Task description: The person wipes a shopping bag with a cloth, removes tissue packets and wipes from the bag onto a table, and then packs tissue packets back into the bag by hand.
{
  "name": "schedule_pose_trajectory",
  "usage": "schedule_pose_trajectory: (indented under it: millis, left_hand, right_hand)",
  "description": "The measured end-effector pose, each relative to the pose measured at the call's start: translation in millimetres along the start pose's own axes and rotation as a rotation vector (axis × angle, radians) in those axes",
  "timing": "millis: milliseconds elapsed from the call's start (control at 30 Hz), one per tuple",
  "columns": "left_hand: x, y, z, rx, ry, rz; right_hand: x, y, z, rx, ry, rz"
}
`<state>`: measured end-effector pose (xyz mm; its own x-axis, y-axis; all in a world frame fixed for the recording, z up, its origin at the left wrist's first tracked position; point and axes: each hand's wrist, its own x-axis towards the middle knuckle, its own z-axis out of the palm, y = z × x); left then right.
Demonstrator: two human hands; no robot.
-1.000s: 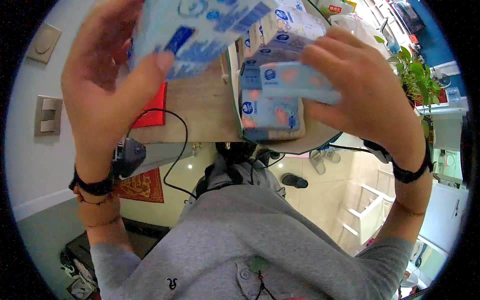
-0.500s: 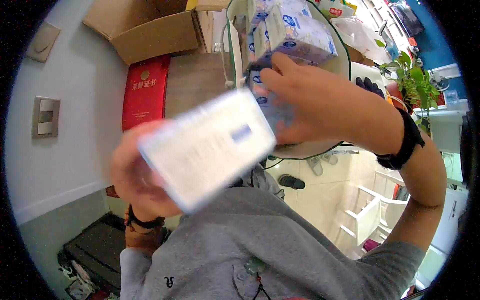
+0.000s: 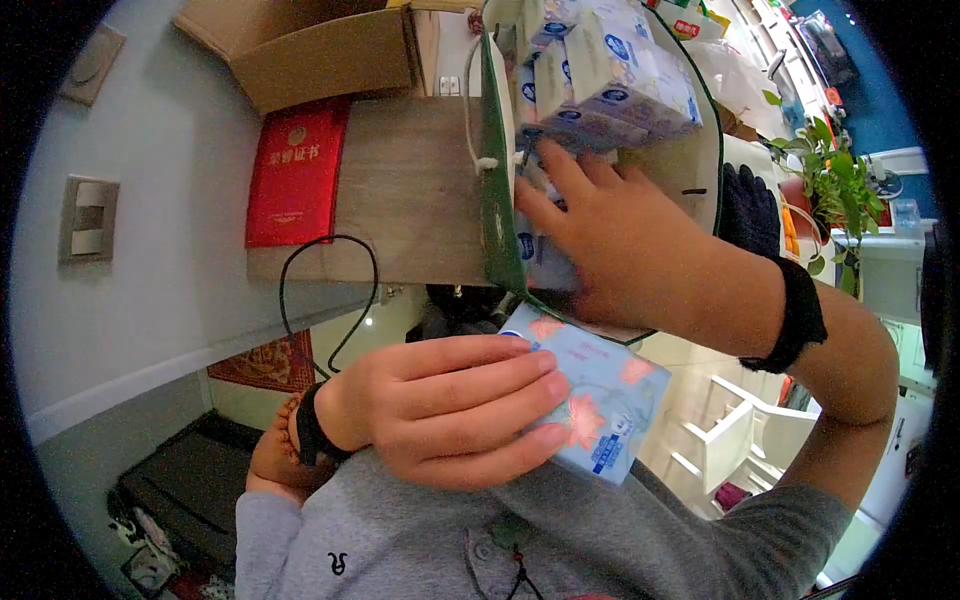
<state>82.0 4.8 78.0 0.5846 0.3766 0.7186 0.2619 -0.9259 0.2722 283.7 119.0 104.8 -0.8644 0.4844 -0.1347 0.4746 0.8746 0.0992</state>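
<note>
My left hand (image 3: 470,410) is closed on a light-blue tissue pack (image 3: 610,395) with pink flowers. The pack is held in front of my chest, just under the near edge of a green-edged bag (image 3: 498,220). Inside the bag, my right hand (image 3: 635,230) rests with fingers spread over the blue tissue packs (image 3: 527,245). Its palm side and thumb are partly hidden. Several pale tissue packs (image 3: 625,75) are stacked at the bag's far end.
A cardboard box (image 3: 325,65) and a red certificate folder (image 3: 295,180) lie on the wooden surface (image 3: 415,190), left of the bag. A dark glove (image 3: 750,210) and a potted plant (image 3: 840,180) are to the right. A white chair (image 3: 745,430) stands below.
My left hand has brought its pack rightward and turned it, so the flowered face now shows. My right hand stays in the bag, its fingers now spread wider. The view has shifted slightly.
</note>
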Motion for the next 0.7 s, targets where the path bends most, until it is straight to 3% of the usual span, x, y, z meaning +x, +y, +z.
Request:
schedule_pose_trajectory:
  millis: [233, 433, 533, 633, 700]
  left_hand:
    - [-2, -1, 1, 0.004, 0.019, 0.022]
    - [-1, 0, -1, 0.011, 0.031, 0.032]
    - [-1, 0, -3, 0.003, 0.004, 0.030]
    - [-4, -2, 0, 0.016, 0.022, 0.000]
    - [-4, -3, 1, 0.020, 0.029, -0.009]
  right_hand:
    - [5, 1, -9, -0.098, 0.020, -0.020]
    - [11, 31, -23, 0.286, -0.173, 0.084]
    - [14, 43, -14, 0.214, -0.176, 0.054]
    - [8, 35, -2, 0.116, 0.053, -0.140]
    - [5, 19, 0, 0.177, 0.005, -0.113]
